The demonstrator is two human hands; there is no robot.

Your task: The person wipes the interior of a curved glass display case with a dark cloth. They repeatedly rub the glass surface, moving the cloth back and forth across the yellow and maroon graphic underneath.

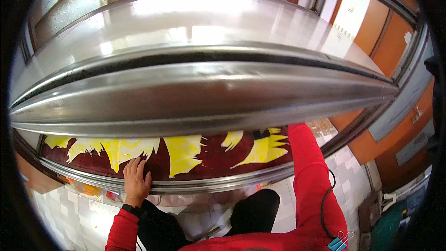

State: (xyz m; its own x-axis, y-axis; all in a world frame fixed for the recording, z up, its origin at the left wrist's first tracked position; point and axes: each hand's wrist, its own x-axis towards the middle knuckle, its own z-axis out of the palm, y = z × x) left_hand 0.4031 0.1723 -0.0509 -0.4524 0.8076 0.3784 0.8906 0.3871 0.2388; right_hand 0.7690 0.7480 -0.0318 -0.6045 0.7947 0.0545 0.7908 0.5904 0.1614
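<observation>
My left hand (pixel 136 179) rests palm down over the front metal rim (pixel 195 185) of a dark red panel (pixel 160 167), holding nothing. Its fingertips lie by the jagged lower edge of a yellow and white torn sheet (pixel 116 151). Another ragged yellow piece (pixel 183 155) is to the right of this hand. Farther right, a spiky yellow piece (pixel 266 150) lies near my red right sleeve (pixel 306 160). My right hand is out of view, hidden beyond the broad metal frame bar (pixel 195 97) that crosses before me.
Above the bar stretches a shiny glass pane (pixel 216 21) with bright reflections. Orange-brown cabinet doors (pixel 386 143) stand at the right. Below are my dark-clad knees (pixel 256 212) and a tiled floor (pixel 89 219). A blue binder clip (pixel 337 243) holds a black cable at my clothing.
</observation>
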